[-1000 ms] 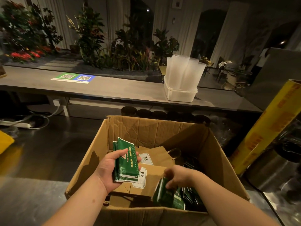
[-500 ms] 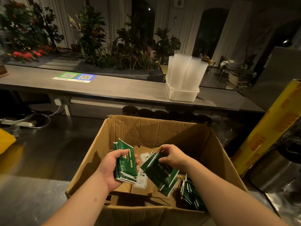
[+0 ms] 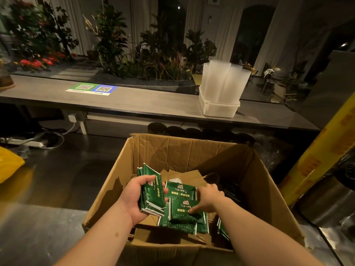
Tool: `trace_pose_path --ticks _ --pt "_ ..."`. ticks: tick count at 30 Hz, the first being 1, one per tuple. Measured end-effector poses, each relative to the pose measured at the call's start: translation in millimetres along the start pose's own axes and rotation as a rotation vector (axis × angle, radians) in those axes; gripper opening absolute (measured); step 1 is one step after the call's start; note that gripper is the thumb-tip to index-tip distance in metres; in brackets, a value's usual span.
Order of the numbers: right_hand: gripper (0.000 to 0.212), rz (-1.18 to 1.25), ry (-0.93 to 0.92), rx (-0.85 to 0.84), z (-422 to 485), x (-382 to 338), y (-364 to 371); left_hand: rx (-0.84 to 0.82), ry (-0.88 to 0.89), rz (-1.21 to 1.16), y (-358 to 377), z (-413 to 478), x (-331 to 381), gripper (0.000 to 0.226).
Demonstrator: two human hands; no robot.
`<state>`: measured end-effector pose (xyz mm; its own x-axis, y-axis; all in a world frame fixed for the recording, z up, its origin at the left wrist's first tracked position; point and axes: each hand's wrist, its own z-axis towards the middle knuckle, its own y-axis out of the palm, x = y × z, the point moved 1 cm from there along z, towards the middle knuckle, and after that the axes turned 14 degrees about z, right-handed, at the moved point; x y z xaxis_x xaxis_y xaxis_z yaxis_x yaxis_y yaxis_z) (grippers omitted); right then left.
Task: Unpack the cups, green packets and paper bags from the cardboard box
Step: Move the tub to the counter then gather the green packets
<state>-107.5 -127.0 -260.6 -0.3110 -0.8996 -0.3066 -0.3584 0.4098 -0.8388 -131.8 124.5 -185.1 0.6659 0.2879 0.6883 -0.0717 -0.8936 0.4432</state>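
A dim room with potted plants [image 3: 115, 41] and pale curtains fills the top of the frame; below them a long grey counter [image 3: 134, 102] runs across, carrying a green and blue QR-code sign [image 3: 91, 89] at upper left and a white tub [image 3: 219, 108] packed with clear plastic cups [image 3: 224, 81] at upper right. A yellow roll of film [image 3: 322, 162] leans along the right edge, and a white power strip [image 3: 28, 143] lies at middle left. An open cardboard box [image 3: 172, 150] stands at lower centre on a dark reflective worktop [image 3: 48, 189]. Inside it, brown paper bags [image 3: 188, 175] lie toward the rear. The left hand [image 3: 138, 196] is over the box, fingers curled firmly around an upright stack of green packets [image 3: 151, 191]. The right hand [image 3: 208, 198], just beside it, is partly closed, thumb on top, gripping several flat green packets [image 3: 182, 208] fanned out facing up, touching the left hand's stack. More loose packets [image 3: 222, 229] lie at the box's lower right, partly hidden by the right forearm.
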Motion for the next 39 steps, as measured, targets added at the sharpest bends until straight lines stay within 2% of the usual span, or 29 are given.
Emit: trace_pose_path --ticks 2,4,6,8,11,13,15,17,20,22,25,29,31,33,34,37,39 --pt "0.087 -0.010 0.009 -0.026 -1 -2 1 -0.004 -0.003 -0.003 -1 0 -1 0.053" --pt "0.069 0.063 0.026 -0.012 -2 -2 -2 0.002 -0.012 -0.006 -3 1 -2 0.053" --pt "0.045 0.240 0.038 0.053 0 1 -6 0.002 -0.022 -0.015 -3 0 -1 0.051" --pt "0.029 0.534 0.031 0.141 -1 7 -14 0.004 -0.021 -0.024 -3 2 -2 0.049" --pt "0.022 1.095 -0.038 0.186 -14 9 -36 0.011 -0.006 -0.029 -2 3 -1 0.049" --pt "0.021 1.354 -0.146 0.206 -26 7 -55 -0.005 0.008 -0.031 -2 2 -1 0.056" --pt "0.016 1.474 -0.255 0.187 -34 -2 -73 -0.007 0.034 -0.026 -3 2 0 0.063" --pt "0.013 1.499 -0.368 0.028 -42 -17 -83 -0.026 0.040 -0.014 -5 3 0 0.065" --pt "0.017 1.379 -0.500 -0.308 -51 -50 -80 -0.141 -0.003 0.023 -2 -2 1 0.066" --pt "0.015 1.292 -0.564 -0.382 -52 -72 -69 -0.198 -0.011 0.047 -1 -3 0 0.067" --pt "0.014 1.153 -0.594 -0.190 -49 -98 -55 -0.235 0.012 0.032 -1 -5 -1 0.061" --pt "0.019 1.142 -0.590 -0.025 -51 -111 -45 -0.236 0.021 0.017 2 -9 1 0.052" --pt "0.019 1.097 -0.531 0.088 -48 -107 -44 -0.213 0.002 0.028 3 -10 1 0.050" --pt "0.023 0.903 -0.388 0.196 -38 -92 -41 -0.190 0.002 0.008 3 -10 1 0.053" --pt "0.026 0.767 -0.306 0.172 -32 -80 -39 -0.170 0.019 -0.021 3 -8 2 0.055" --pt "0.046 0.256 -0.126 -0.126 -24 -44 -17 -0.053 0.063 -0.130 1 -3 5 0.063" --pt "0.064 0.031 -0.083 -0.230 -26 -34 -2 -0.004 0.072 -0.173 1 0 6 0.070"
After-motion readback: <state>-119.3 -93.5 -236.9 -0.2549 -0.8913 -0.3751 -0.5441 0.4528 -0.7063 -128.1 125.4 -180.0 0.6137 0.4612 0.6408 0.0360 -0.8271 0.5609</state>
